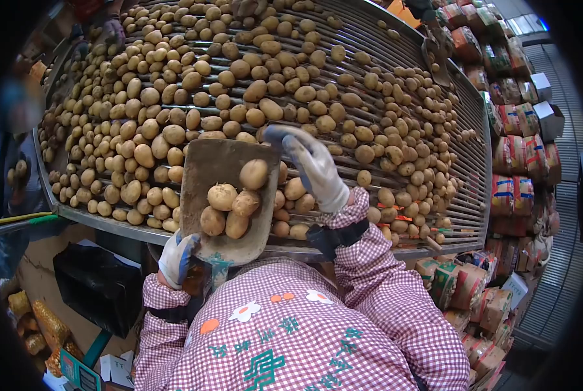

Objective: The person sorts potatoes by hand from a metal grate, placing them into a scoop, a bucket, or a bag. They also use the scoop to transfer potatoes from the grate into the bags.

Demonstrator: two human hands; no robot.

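Note:
A worn metal scoop [203,163] holds several potatoes [237,203] and rests over the near edge of the sorting table. My left hand [177,258], in a white and blue glove, grips the scoop at its lower left corner, beside the greenish handle socket [218,266]. To the right of the scoop, my right hand [312,168] is raised over loose potatoes, in the same kind of glove. Its fingers stretch left towards the scoop's upper right corner, slightly blurred, and nothing shows in them. What lies under its palm is hidden.
Potatoes [149,96] cover much of the slatted metal roller table [396,55]. Another person's gloved hand [114,32] is at the far left, another [247,8] at the top. Packed bags [510,195] are stacked on the right. A black box [99,287] stands lower left.

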